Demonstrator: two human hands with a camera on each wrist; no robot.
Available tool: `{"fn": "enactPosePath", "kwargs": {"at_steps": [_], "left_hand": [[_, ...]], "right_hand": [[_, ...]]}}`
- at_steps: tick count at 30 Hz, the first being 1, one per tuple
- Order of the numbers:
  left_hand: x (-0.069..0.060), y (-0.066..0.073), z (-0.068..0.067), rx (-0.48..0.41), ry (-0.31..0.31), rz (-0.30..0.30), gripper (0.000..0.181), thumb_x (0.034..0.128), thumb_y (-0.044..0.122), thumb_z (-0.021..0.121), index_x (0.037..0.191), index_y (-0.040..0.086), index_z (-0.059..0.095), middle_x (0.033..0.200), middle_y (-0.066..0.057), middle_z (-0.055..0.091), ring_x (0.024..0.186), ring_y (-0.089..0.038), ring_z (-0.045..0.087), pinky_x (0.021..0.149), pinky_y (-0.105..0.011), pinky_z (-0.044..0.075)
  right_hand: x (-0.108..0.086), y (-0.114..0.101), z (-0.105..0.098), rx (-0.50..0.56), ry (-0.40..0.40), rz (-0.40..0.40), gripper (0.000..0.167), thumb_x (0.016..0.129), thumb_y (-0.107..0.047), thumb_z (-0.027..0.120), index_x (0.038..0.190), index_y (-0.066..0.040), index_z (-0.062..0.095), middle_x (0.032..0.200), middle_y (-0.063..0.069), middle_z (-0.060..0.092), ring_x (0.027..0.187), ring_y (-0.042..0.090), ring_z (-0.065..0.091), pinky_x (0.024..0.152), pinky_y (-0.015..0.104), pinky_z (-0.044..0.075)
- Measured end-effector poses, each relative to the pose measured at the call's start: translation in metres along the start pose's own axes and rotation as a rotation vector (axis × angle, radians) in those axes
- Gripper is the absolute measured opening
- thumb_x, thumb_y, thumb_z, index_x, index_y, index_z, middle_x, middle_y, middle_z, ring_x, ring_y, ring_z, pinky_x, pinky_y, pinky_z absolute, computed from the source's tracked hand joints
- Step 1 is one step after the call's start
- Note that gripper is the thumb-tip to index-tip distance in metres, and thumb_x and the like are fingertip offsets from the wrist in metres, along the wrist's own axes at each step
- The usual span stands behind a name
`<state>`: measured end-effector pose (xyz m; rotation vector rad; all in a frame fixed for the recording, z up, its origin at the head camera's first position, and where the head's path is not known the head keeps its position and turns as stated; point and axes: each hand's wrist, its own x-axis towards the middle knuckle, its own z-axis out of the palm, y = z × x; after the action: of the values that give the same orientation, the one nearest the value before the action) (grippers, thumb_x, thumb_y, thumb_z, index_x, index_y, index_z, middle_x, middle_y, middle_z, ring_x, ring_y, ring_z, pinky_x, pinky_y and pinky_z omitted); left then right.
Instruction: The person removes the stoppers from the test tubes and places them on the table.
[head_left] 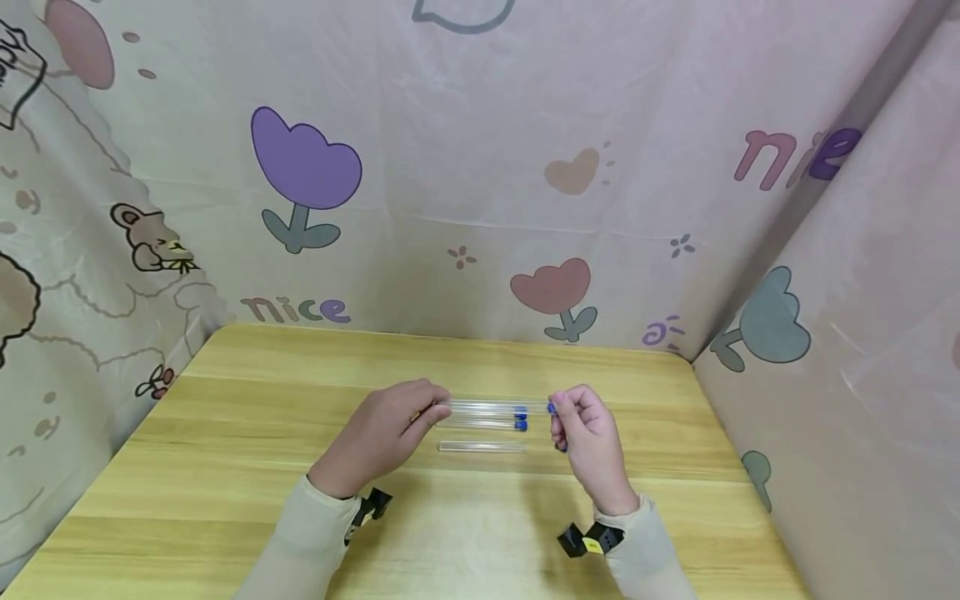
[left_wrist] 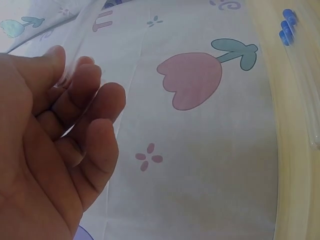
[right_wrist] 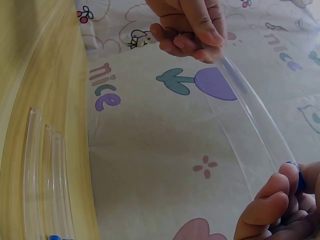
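A clear test tube [right_wrist: 259, 117] is held level between both hands, above the table. My left hand [head_left: 393, 429] pinches its left end between thumb and fingers. At the other end, the fingers of my right hand [head_left: 592, 437] pinch a blue cap [right_wrist: 301, 181], which meets the tube's mouth; how far on it sits is hidden. Below lie capped test tubes [head_left: 487, 425] side by side, blue caps [head_left: 521, 426] toward the right. Nearer to me lies another clear tube [head_left: 482, 447], with no cap showing on it. A small dark blue bit [head_left: 561, 447] shows under my right hand.
The light wood table [head_left: 247, 467] ends at a patterned curtain [head_left: 450, 275] behind. More curtain [head_left: 847, 375] stands along the right side and the left. A small black camera [head_left: 591, 540] is strapped to each wrist.
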<state>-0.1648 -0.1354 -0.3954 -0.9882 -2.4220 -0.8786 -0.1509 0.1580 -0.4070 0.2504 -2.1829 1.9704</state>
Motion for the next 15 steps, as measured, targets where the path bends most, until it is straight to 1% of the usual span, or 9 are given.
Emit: {"fn": "enactPosePath", "kwargs": {"at_steps": [5, 9, 13, 15], "left_hand": [[-0.0004, -0.0010, 0.0008, -0.006, -0.018, -0.007, 0.008, 0.1062, 0.022, 0.061, 0.104, 0.019, 0.067, 0.088, 0.014, 0.060, 0.073, -0.002, 0.050, 0.068, -0.023, 0.049], [-0.0011, -0.0017, 0.0019, -0.012, -0.043, -0.026, 0.010, 0.1074, 0.022, 0.059, 0.104, 0.019, 0.067, 0.087, 0.012, 0.060, 0.073, -0.002, 0.049, 0.069, -0.024, 0.049], [-0.0005, -0.0005, 0.0018, -0.024, -0.058, -0.046, 0.013, 0.1088, 0.023, 0.055, 0.099, 0.020, 0.063, 0.082, 0.014, 0.053, 0.072, -0.003, 0.048, 0.068, -0.024, 0.047], [0.0004, 0.0001, 0.0015, -0.033, -0.057, -0.052, 0.018, 0.1094, 0.023, 0.054, 0.093, 0.021, 0.059, 0.077, 0.015, 0.046, 0.070, -0.003, 0.045, 0.066, -0.023, 0.045]], "right_hand": [[-0.0003, 0.0007, 0.0000, 0.001, 0.004, -0.009, 0.028, 0.110, -0.022, 0.053, 0.098, 0.004, 0.056, 0.074, 0.007, 0.056, 0.062, 0.011, 0.053, 0.055, 0.025, 0.049], [-0.0005, 0.0009, 0.0004, -0.005, 0.003, -0.002, 0.029, 0.110, -0.022, 0.053, 0.098, 0.004, 0.056, 0.074, 0.007, 0.056, 0.062, 0.011, 0.053, 0.055, 0.024, 0.049], [-0.0003, 0.0007, 0.0007, -0.019, 0.002, 0.000, 0.028, 0.110, -0.023, 0.053, 0.098, 0.003, 0.057, 0.075, 0.009, 0.057, 0.062, 0.012, 0.053, 0.056, 0.025, 0.050], [-0.0001, 0.0005, 0.0007, -0.020, 0.000, -0.007, 0.027, 0.110, -0.022, 0.053, 0.098, 0.002, 0.057, 0.076, 0.014, 0.056, 0.062, 0.011, 0.053, 0.056, 0.025, 0.050]]}}
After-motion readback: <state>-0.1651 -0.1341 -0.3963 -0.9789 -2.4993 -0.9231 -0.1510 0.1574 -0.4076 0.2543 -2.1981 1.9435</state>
